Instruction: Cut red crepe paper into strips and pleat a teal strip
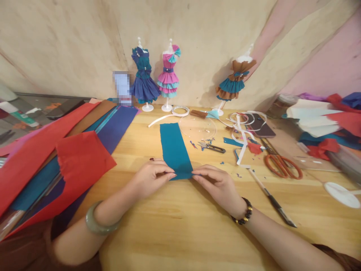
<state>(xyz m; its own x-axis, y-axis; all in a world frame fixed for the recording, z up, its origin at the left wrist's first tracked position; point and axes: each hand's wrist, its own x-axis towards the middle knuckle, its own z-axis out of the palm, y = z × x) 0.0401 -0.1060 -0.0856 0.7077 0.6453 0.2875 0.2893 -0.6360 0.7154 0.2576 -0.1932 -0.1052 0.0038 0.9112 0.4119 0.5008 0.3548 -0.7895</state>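
Observation:
A teal strip of crepe paper lies lengthwise on the wooden table, its near end between my two hands. My left hand pinches the left edge of that end between thumb and fingers. On the opposite edge, my right hand has its thumb and fingertips closed on the paper. The near end looks slightly creased or folded between the fingertips. Just beyond my right hand lie small thread snips among tiny blue scraps.
Red crepe paper and other coloured sheets cover the left side. Small dress forms in paper dresses, including a pink one, stand along the wall. Orange-handled scissors, a pen, white tape strips and a phone lie right.

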